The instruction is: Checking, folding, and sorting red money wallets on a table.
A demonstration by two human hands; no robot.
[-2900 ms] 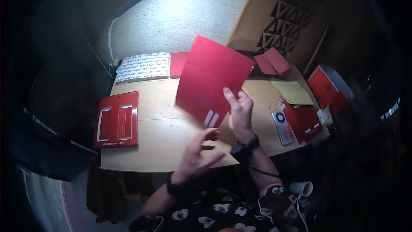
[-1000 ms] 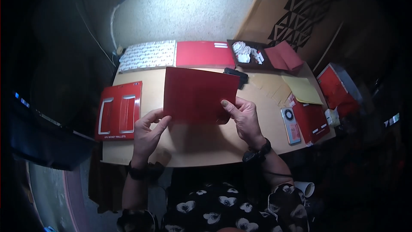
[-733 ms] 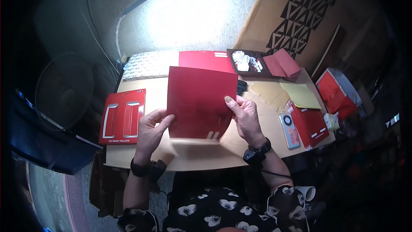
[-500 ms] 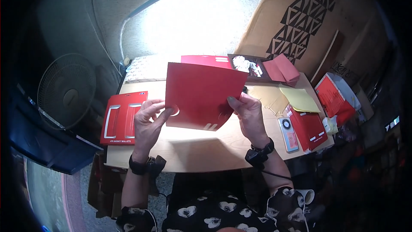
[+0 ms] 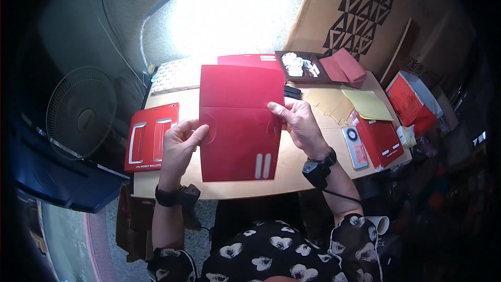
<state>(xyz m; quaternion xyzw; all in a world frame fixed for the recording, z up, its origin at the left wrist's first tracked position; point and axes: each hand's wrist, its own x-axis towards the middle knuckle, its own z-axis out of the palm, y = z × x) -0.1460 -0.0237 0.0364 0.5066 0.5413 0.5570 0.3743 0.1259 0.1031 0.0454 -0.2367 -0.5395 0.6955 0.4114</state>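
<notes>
Upright over the table, between my two hands, is a red card sheet [image 5: 237, 141] with a crease across it. Two pale oblong marks sit near its lower right corner, and faint round outlines show at its side edges. The left edge is pinched by my left hand [image 5: 182, 143], thumb in front at the round outline. My right hand [image 5: 300, 124] grips the right edge at about crease height, its thumb on the front and its other fingers partly hidden.
On the wooden table [image 5: 172, 181] lie a red flat pack [image 5: 148, 138] at left, and red packs [image 5: 383, 138], yellow paper [image 5: 365, 105] and a phone-like device [image 5: 356, 149] at right. Behind stand a dark tray [image 5: 297, 68], pink-red papers [image 5: 344, 68] and a patterned box [image 5: 177, 75]. A fan [image 5: 86, 117] stands far left.
The card has opened out along its crease and now hangs lower, its oblong marks turned upright. Both hands still hold its sides; the whole view has shifted slightly.
</notes>
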